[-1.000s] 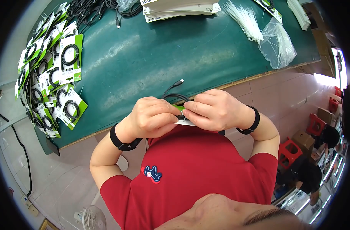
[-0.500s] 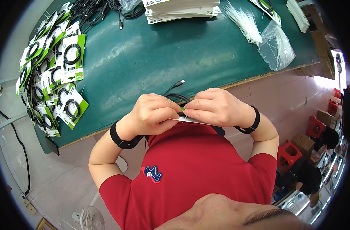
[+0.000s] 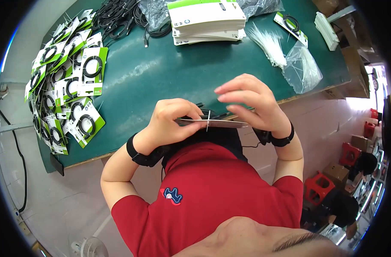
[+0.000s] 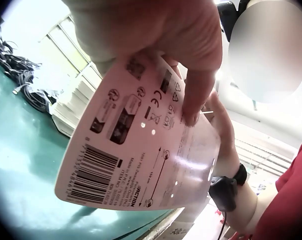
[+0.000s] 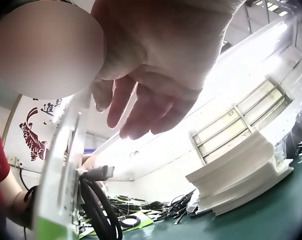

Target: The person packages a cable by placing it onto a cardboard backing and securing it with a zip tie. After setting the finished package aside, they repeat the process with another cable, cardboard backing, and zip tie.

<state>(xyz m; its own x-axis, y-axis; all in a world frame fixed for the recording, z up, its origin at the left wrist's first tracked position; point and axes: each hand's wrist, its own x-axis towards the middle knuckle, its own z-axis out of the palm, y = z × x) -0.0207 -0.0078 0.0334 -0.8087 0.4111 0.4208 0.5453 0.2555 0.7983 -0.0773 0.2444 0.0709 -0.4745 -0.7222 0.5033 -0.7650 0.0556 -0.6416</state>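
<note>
My left hand [image 3: 172,120] pinches the left end of a printed cardboard card [image 3: 229,124], thumb on the near face and fingers behind. In the left wrist view the card's back [image 4: 141,145] shows a barcode and small print. A coiled black cable [image 5: 98,207] lies against the card's other face in the right wrist view. A thin white zip tie [image 3: 208,116] runs over the card's upper edge. My right hand [image 3: 255,103] is raised beside the card's right end, its fingers apart and holding nothing.
Carded cables [image 3: 91,68] are heaped along the left of the green table [image 3: 140,94]. At the back stand a stack of cards [image 3: 208,23] and loose black cables [image 3: 114,19]. White zip ties [image 3: 267,47] and a clear plastic bag [image 3: 300,70] lie to the right.
My right hand has let go of the card and lifted away to the upper right, fingers spreading. The card, still in my left hand, now shows nearly edge-on with the zip tie across it.
</note>
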